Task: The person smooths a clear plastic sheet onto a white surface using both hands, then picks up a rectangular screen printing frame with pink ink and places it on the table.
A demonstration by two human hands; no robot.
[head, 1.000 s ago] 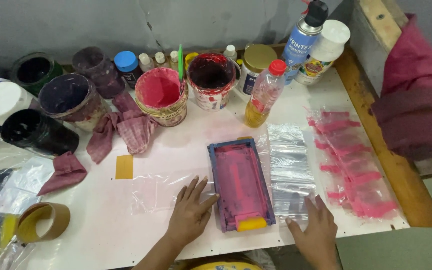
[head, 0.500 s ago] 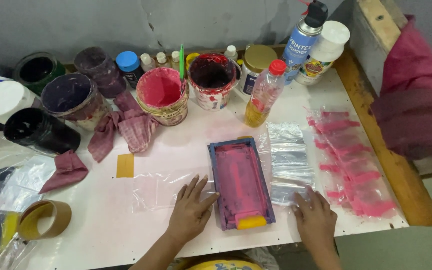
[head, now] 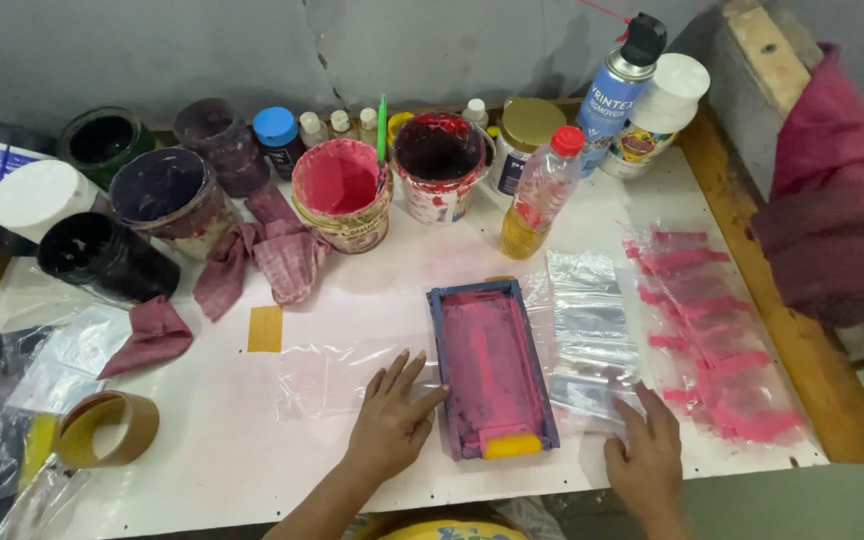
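Both hands flat, gripping nothing: left hand (head: 389, 425) pins the film (head: 337, 375), right hand (head: 644, 458) presses the bags (head: 592, 340).
Your frame (head: 492, 368) sits between them, so neither sheet slides.

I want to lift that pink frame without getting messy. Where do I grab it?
Probably grip the frame by its long blue outer edges, coming from above with a hand on each side. The inside is wet pink, and the left hand already rests beside one edge.

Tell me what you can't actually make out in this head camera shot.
- Clear bag under the left hand: the palm covers part of it.
- What lies beneath the screen frame: the frame hides it.
- Right hand: wrist cut off by the bottom edge.
- Small bottles at the back: too small to identify.
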